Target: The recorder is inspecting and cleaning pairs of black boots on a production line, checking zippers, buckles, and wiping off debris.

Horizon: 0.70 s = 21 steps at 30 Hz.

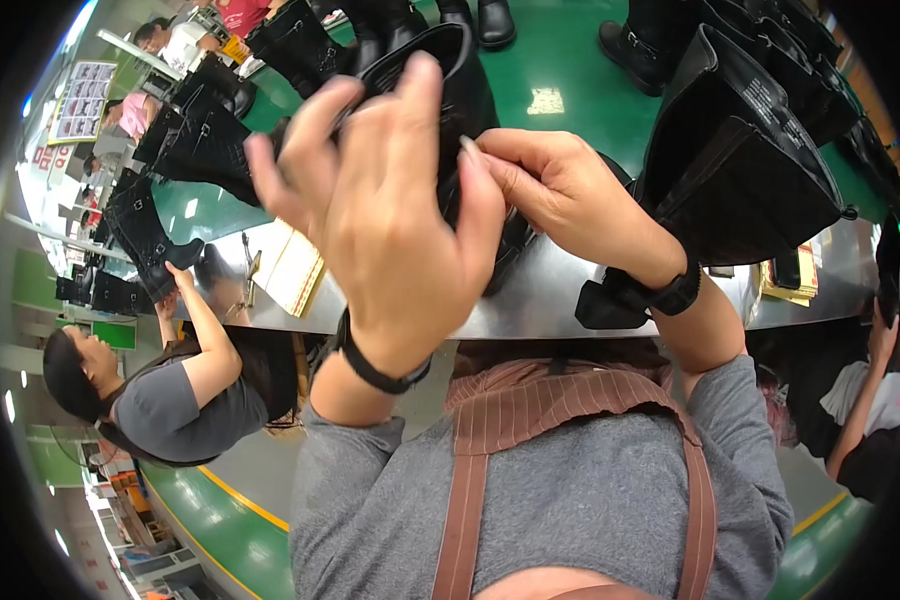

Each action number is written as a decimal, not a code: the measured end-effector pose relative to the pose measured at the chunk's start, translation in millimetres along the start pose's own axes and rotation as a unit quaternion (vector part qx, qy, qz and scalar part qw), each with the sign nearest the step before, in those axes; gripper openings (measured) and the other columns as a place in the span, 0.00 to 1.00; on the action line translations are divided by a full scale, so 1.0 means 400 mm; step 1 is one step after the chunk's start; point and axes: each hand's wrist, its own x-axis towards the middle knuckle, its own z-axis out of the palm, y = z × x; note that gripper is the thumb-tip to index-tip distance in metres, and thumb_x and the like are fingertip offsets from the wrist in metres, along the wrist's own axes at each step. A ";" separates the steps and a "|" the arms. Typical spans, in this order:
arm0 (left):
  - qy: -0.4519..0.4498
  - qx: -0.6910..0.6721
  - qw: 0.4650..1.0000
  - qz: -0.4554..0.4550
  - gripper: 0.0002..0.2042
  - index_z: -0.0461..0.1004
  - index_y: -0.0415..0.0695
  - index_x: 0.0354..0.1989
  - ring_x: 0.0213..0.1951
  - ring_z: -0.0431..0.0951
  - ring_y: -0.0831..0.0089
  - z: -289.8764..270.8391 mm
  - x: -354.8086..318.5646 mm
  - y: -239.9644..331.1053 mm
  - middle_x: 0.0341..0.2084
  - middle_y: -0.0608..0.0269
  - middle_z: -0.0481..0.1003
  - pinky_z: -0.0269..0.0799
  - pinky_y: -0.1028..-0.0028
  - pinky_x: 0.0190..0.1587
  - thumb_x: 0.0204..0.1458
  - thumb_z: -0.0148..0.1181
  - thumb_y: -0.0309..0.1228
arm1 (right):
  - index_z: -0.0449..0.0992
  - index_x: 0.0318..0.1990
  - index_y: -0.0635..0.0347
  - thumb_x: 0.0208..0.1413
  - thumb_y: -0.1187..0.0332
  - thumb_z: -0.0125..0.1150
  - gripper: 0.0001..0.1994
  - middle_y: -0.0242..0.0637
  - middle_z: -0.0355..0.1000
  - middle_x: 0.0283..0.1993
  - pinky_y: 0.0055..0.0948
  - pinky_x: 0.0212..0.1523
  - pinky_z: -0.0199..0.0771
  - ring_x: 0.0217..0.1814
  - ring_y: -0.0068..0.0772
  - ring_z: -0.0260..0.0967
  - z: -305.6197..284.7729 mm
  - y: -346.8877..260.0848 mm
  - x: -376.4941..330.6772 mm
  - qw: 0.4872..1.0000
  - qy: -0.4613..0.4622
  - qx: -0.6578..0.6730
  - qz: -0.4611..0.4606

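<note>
Black boot (478,95) upright at the desk's (560,60) front edge, mid-handling by my read. Looks fully assembled; finishing or checking probably in hand. Can't tell what's done inside or what's left. Second boot (735,170) to its right, shaft gaping, neither hand on it.

Left hand (385,205): raised over the shaft, back to camera, fingers loosely spread, blurred, no grip visible. Right hand (565,185): thumb and forefinger pinched by the left thumb, wrist bent inward; can't tell if anything's in the pinch.
</note>
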 end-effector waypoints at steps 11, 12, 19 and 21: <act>0.168 -0.124 0.977 -0.044 0.47 0.41 0.32 0.67 0.64 0.52 0.56 0.039 -0.148 -0.077 0.63 0.47 0.48 0.41 0.57 0.68 0.41 0.68 0.23 | 0.77 0.29 0.60 0.63 0.58 0.51 0.17 0.29 0.68 0.18 0.22 0.20 0.62 0.17 0.18 0.62 -0.009 -0.009 -0.006 0.998 0.003 0.003 0.066; 0.150 -0.164 0.973 -0.052 0.52 0.40 0.35 0.67 0.62 0.53 0.52 0.065 -0.190 -0.095 0.62 0.45 0.50 0.44 0.56 0.66 0.36 0.73 0.30 | 0.76 0.29 0.60 0.64 0.58 0.50 0.18 0.29 0.69 0.18 0.20 0.18 0.61 0.15 0.17 0.61 -0.011 -0.012 -0.007 0.995 -0.005 0.037 0.093; -0.148 -0.435 0.786 -0.412 0.45 0.51 0.35 0.61 0.51 0.71 0.62 0.219 -0.484 -0.023 0.51 0.48 0.69 0.66 0.67 0.55 0.36 0.76 0.29 | 0.74 0.29 0.62 0.65 0.59 0.48 0.17 0.31 0.68 0.15 0.17 0.14 0.56 0.11 0.15 0.57 0.001 -0.046 0.002 0.992 -0.031 0.074 0.097; -0.149 -0.414 0.795 -0.417 0.42 0.54 0.35 0.60 0.48 0.74 0.63 0.233 -0.501 -0.027 0.48 0.49 0.72 0.69 0.67 0.52 0.37 0.76 0.28 | 0.73 0.28 0.62 0.65 0.60 0.47 0.17 0.29 0.67 0.15 0.16 0.13 0.53 0.10 0.13 0.55 -0.005 -0.073 0.009 0.985 -0.038 0.115 0.125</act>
